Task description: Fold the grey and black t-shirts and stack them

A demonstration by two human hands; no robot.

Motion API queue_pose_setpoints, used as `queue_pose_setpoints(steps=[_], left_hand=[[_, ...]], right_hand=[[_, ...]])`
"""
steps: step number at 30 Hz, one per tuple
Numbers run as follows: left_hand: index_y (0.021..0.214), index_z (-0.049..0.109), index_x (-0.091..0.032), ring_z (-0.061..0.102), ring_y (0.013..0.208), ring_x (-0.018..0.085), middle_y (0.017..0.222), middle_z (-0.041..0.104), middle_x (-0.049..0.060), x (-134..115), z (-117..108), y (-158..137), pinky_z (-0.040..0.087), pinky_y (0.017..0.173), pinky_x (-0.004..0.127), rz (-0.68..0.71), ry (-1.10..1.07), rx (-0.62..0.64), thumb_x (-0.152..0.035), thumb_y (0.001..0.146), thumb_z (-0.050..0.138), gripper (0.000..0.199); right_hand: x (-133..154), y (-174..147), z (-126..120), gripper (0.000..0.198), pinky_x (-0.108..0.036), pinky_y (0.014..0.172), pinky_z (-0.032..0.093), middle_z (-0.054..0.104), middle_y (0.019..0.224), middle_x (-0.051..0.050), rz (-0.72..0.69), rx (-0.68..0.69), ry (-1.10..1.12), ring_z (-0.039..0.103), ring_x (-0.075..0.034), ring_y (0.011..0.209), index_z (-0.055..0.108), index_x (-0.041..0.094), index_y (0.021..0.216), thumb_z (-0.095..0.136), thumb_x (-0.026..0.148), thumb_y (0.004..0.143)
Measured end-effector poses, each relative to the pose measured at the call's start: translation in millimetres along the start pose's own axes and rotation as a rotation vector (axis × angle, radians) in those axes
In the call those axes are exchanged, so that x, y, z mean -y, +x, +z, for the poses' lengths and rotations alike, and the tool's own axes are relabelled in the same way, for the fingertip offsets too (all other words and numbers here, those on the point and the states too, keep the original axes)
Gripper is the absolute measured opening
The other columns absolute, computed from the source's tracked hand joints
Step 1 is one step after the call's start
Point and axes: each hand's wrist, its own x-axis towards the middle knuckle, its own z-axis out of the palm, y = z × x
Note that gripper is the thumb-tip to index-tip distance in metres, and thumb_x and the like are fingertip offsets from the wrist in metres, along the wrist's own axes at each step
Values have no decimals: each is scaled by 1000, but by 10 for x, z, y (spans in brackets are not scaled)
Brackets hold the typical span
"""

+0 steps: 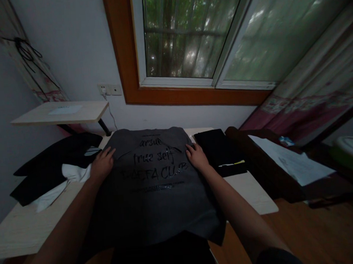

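Note:
A dark grey T-shirt with black lettering lies spread over the light wooden table, its lower part hanging past the front edge. At its left side, near the shoulder, my left hand holds the cloth's edge. Opposite it, my right hand grips the right edge at about the same height. Slanting creases run across the cloth between both hands. Some of the fingers are hard to make out in the dim light.
Left of the shirt lie black and white clothes, below a small raised shelf. To the right is a folded black garment on the table. Papers rest on a dark brown surface farther right. A window is behind.

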Motion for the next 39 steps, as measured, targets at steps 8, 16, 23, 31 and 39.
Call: queue_pose_setpoints(steps=[8, 16, 23, 31, 39], left_hand=[[147, 58, -10, 50, 145, 29, 153, 57, 14, 76, 112, 73, 39, 122, 47, -69, -22, 34, -20, 92, 40, 58], [145, 55, 0, 47, 148, 26, 153, 55, 20, 140, 212, 213, 31, 127, 38, -30, 15, 89, -14, 90, 37, 59], [146, 52, 4, 38, 153, 28, 155, 51, 22, 151, 211, 352, 31, 126, 41, -73, -39, 129, -13, 90, 36, 61], [152, 52, -15, 42, 149, 34, 162, 41, 18, 34, 136, 153, 37, 121, 49, -177, -101, 25, -22, 93, 45, 60], [151, 56, -22, 45, 144, 39, 152, 51, 22, -81, 38, -61, 38, 117, 58, -194, -53, -37, -29, 99, 44, 53]], right_hand=[[-33, -9, 46, 52, -43, 122, 35, 50, 157, -17, 32, 44, -13, 43, -32, 147, 55, 14, 151, 43, 38, 106], [-31, 60, 73, 51, -42, 122, 36, 54, 155, -15, 15, 30, 1, 40, -31, 150, 56, 8, 148, 37, 28, 106], [-23, 161, 122, 50, -43, 123, 36, 56, 152, -18, 32, 2, 3, 42, -31, 149, 58, 5, 146, 36, 25, 104], [-22, 114, 107, 52, -44, 121, 38, 51, 156, -17, 76, 31, -10, 43, -31, 147, 55, 12, 151, 38, 30, 104], [-23, 14, 46, 53, -46, 120, 38, 43, 163, -14, 78, 70, -30, 39, -32, 150, 51, 19, 155, 41, 36, 106]])
